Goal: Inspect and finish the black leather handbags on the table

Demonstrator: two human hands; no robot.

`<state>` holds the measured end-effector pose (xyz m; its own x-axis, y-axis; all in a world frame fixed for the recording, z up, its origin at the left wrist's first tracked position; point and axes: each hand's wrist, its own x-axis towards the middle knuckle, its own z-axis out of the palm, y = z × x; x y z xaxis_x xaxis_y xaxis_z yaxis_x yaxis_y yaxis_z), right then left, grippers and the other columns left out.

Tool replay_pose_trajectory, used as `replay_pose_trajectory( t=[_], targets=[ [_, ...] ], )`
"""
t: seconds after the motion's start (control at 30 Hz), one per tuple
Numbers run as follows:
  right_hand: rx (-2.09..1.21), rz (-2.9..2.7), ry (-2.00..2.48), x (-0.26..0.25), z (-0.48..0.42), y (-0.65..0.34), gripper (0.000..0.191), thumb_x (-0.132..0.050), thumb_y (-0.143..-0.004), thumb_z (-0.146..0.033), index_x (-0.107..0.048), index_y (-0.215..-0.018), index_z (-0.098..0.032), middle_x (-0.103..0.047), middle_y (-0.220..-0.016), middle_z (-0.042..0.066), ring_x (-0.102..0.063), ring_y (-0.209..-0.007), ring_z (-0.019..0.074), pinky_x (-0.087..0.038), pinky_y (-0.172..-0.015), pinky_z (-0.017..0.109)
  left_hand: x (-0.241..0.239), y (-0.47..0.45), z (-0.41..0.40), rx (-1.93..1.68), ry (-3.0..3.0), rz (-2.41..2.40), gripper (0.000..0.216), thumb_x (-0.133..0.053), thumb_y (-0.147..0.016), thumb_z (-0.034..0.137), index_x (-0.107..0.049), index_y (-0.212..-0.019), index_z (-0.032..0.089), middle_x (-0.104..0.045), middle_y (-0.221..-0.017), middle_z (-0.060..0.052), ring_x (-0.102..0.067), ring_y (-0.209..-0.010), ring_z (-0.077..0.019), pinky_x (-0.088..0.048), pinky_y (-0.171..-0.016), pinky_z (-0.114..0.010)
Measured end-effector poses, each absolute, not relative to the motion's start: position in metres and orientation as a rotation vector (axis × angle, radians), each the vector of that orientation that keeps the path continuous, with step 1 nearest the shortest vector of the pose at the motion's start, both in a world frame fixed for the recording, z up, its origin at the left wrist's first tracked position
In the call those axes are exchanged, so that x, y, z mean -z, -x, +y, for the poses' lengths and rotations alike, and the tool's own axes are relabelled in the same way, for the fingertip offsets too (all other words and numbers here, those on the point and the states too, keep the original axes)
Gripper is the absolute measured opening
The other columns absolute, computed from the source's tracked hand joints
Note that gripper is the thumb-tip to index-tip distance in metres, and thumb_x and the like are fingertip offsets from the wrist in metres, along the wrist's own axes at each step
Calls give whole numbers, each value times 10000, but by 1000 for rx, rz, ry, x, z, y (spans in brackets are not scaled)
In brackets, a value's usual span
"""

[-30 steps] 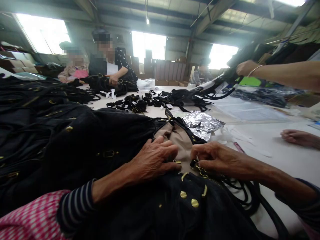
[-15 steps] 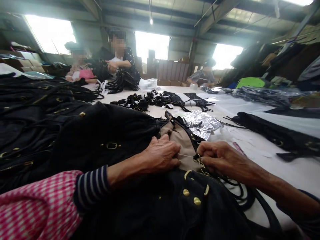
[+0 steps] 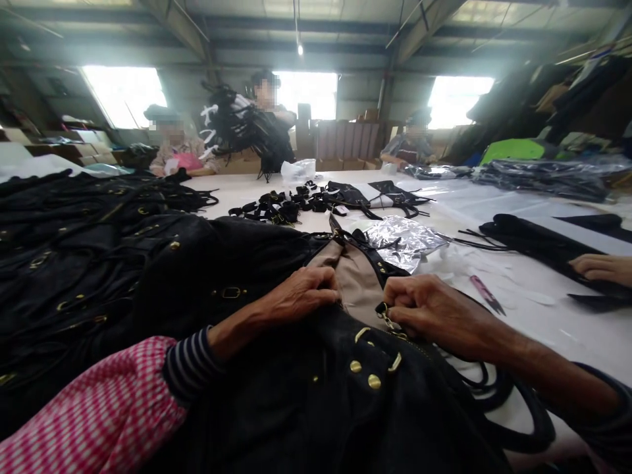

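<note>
A black handbag point(image 3: 306, 395) with gold studs lies in front of me, its top open on a beige lining point(image 3: 358, 280). My left hand point(image 3: 301, 296) is closed, gripping the bag's left edge beside the lining. My right hand point(image 3: 429, 309) is closed in a pinch on a small gold clasp point(image 3: 384, 315) at the bag's opening. Black straps point(image 3: 498, 395) loop under my right forearm.
A heap of black bags point(image 3: 83, 243) fills the left of the white table point(image 3: 533, 316). Crumpled silver foil point(image 3: 402, 240), a pink tool point(image 3: 486, 294), loose black straps point(image 3: 296, 201) lie beyond. Another person's hand point(image 3: 600, 266) rests at right. Several people work at the far end.
My hands have drawn apart slightly and the left hand has shifted up onto the bag's edge. A person at the far end has lifted a bundle of black straps. A hand has returned at right.
</note>
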<state>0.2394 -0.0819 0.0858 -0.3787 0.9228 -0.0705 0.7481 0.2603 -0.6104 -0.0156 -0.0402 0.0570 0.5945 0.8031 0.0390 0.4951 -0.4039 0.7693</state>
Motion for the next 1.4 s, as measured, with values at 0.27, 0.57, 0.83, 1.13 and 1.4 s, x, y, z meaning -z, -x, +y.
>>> replay_pose_trajectory(
  t=[0.27, 0.57, 0.83, 1.13, 1.4],
  targets=[
    [-736, -2405, 1550, -91, -69, -231, 143, -551, -741, -181, -456, -636, -202, -438, -570, -57, -417, -547, 107, -266, -486, 264, -54, 7, -38, -583, -2031, 1196, 156, -572, -801, 316, -570, -717, 184, -559, -745, 13, -522, -771, -171, -343, -662, -302],
    [-651, -2475, 1622, -102, -68, -224, 151, -544, -720, -167, -443, -614, -200, -411, -559, -56, -398, -540, 108, -234, -499, 283, -47, -2, -40, -573, -2094, 1284, 134, -498, -799, 328, -526, -746, 208, -555, -782, -9, -543, -785, -208, -352, -673, -328],
    [-640, -2512, 1560, -99, -66, -223, 156, -534, -714, -150, -437, -602, -198, -407, -563, -49, -392, -549, 110, -224, -528, 285, -52, -2, -40, -560, -2114, 1297, 162, -494, -810, 314, -458, -695, 206, -513, -727, 1, -498, -719, -191, -298, -632, -326],
    [-656, -2497, 1607, -101, -64, -217, 138, -540, -687, -116, -473, -595, -193, -449, -546, -35, -394, -537, 117, -197, -520, 299, -50, 1, -38, -561, -2096, 1220, 136, -507, -815, 297, -498, -718, 202, -527, -770, -10, -497, -747, -189, -323, -625, -302],
    [-735, -2481, 1519, -101, -63, -213, 135, -541, -704, -117, -473, -613, -191, -431, -549, -52, -393, -550, 108, -230, -542, 276, -49, 3, -38, -556, -2029, 1179, 179, -555, -829, 317, -509, -709, 192, -492, -728, 15, -473, -708, -155, -292, -594, -281]
  ],
)
